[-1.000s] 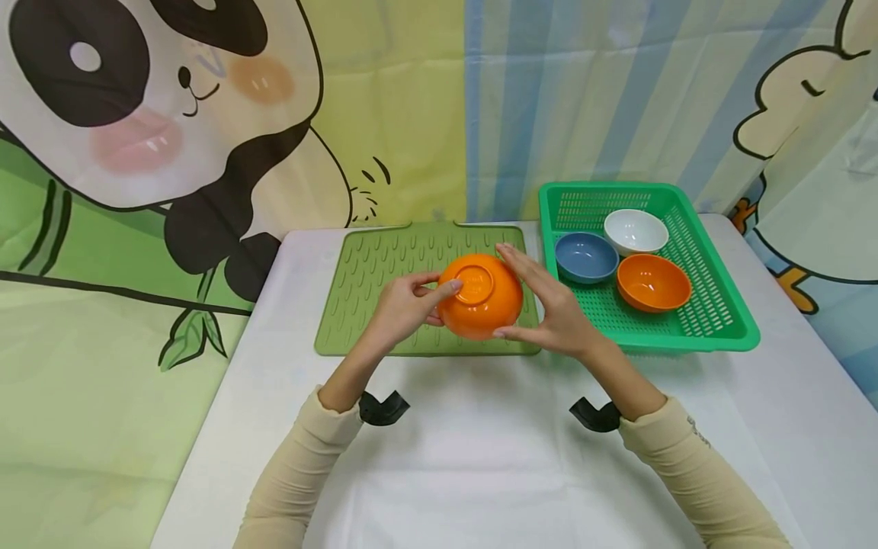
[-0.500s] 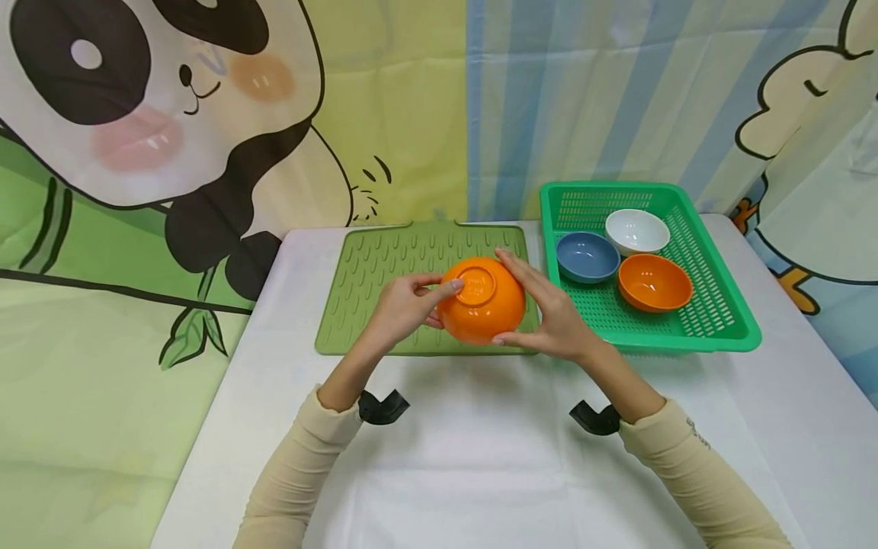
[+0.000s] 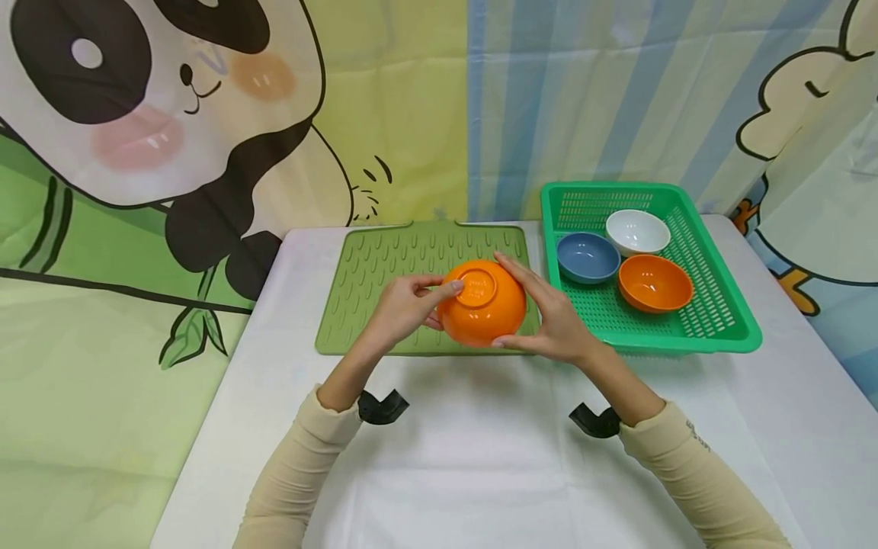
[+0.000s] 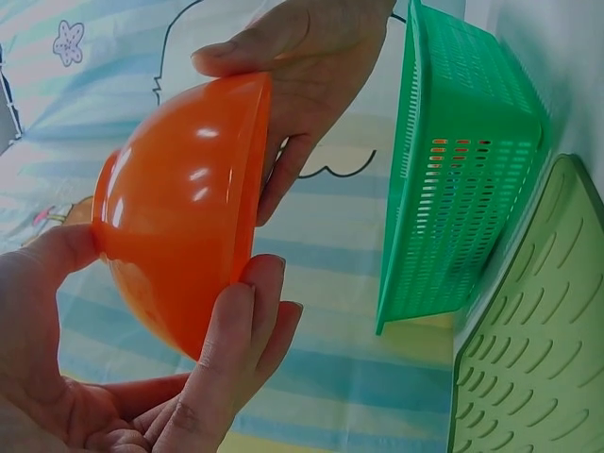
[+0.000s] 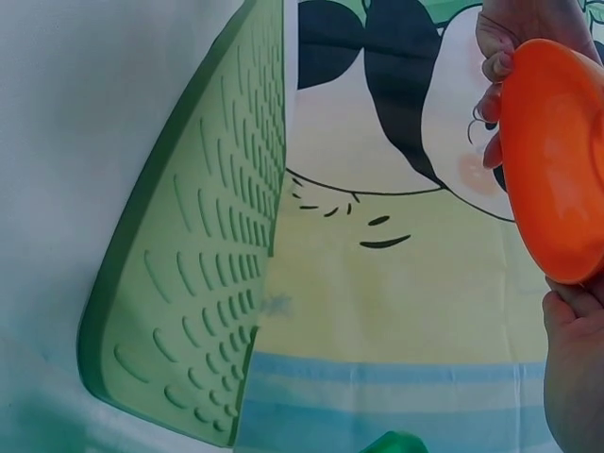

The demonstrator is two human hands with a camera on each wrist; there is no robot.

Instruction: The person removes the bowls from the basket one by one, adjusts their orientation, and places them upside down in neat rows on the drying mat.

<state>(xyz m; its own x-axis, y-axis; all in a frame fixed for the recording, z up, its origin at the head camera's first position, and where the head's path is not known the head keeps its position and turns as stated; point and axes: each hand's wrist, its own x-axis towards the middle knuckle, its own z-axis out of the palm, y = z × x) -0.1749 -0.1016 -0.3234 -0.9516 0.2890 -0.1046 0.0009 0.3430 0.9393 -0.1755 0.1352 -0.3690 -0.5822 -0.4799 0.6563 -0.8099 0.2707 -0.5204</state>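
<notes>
Gripping an upturned orange bowl between them, the left hand curls thumb and fingers on its near-left side while the right hand cups its other side, above the green mat; a green basket sits right of the right hand.

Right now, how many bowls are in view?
4. An upturned orange bowl is held by both hands over the green mat. A blue bowl, white bowl and second orange bowl sit in the green basket. None seem hidden.
</notes>
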